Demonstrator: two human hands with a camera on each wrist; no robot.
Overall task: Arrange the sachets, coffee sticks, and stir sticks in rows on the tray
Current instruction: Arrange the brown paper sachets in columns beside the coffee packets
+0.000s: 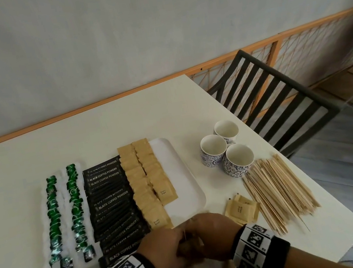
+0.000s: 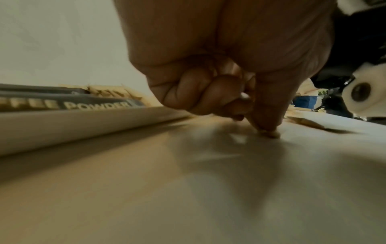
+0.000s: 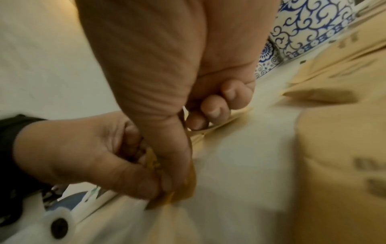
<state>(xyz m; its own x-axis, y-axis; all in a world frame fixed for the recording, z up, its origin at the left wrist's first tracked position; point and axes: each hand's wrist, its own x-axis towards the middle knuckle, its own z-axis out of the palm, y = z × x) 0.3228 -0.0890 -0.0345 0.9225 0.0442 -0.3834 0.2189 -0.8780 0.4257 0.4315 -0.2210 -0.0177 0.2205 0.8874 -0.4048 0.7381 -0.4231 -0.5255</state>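
The white tray [image 1: 187, 178] holds two rows of green sachets [image 1: 76, 204], a row of black coffee sticks [image 1: 112, 205] and two rows of brown sugar sachets [image 1: 146, 181]. Its right strip is bare. My left hand [image 1: 166, 247] and right hand [image 1: 213, 233] meet on the table just in front of the tray's near edge. Both pinch what looks like a few thin wooden stir sticks [image 3: 189, 140] between curled fingers; blur hides most of them. In the left wrist view my left hand [image 2: 208, 82] is curled, thumb tip down on the table.
A big pile of stir sticks [image 1: 278, 191] lies right of the tray, with a few loose brown sachets [image 1: 242, 210] beside it. Three blue-patterned cups [image 1: 238, 161] stand behind the pile. A dark chair [image 1: 270, 99] sits at the table's right side.
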